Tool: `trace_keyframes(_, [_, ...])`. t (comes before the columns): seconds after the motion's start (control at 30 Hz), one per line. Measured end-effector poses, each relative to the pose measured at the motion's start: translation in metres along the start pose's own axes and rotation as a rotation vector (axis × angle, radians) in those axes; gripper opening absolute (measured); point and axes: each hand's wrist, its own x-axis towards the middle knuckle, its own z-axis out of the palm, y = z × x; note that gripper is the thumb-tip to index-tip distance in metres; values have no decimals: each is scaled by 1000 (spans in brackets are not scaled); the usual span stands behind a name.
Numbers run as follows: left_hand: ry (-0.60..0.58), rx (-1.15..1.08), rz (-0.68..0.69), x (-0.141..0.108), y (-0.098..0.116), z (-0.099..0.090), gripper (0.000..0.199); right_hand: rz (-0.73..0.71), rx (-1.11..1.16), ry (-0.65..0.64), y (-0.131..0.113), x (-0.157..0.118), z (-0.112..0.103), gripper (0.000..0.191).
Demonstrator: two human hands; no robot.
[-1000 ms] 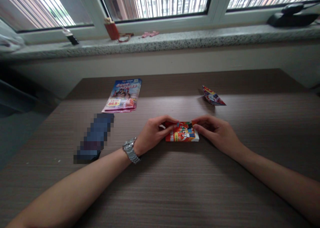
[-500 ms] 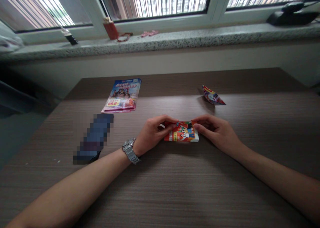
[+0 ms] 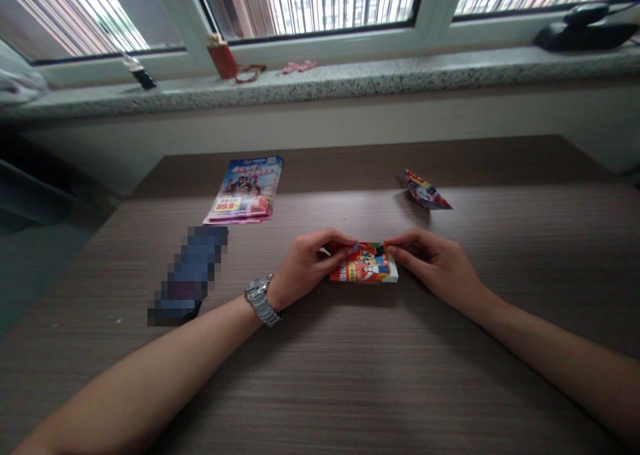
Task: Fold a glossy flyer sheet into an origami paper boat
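Red-and-orange folded paper (image 3: 364, 264) lying flat on the brown wood-grain table (image 3: 320, 382), long axis running crosswise from 9 o'clock to 3 o'clock, straight ahead of the chest at about 12 o'clock. Left hand (image 3: 304, 264) at the 9 o'clock end and right hand (image 3: 431, 263) at the 3 o'clock end, about equally near, fingers of both curled over the far edge and clamped on the paper, with only a short stretch of print showing between them. Small printed paper boat (image 3: 425, 192) well apart, at about 1 o'clock, untouched.
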Motion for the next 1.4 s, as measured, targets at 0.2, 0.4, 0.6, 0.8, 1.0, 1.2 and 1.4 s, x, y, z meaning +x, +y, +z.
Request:
trace_keyframes(0.2, [-10, -2, 0, 0, 0, 0, 17, -12, -17, 9, 0, -1, -1, 24])
trace_keyframes(0.4, [-11, 2, 13, -1, 1, 0, 15, -33, -47, -4, 3, 0, -3, 19])
trace_keyframes(0.6, [-62, 12, 10, -1, 4, -2, 18, -39, -65, -24, 3, 0, -4, 21])
trace_keyframes(0.8, [-65, 28, 34, -1, 10, -2, 19, -53, -59, -40, 1, 1, -4, 21])
trace_keyframes(1.0, [-53, 4, 40, 1, 11, -2, 19, -109, -142, -57, -3, -2, -5, 16])
trace_keyframes(1.2, [-93, 7, 41, 1, 12, -3, 15, -118, -139, -67, -3, -3, -5, 16])
trace_keyframes(1.4, [-97, 4, 7, 2, 15, -3, 11, -75, -93, -71, -4, -3, -3, 19])
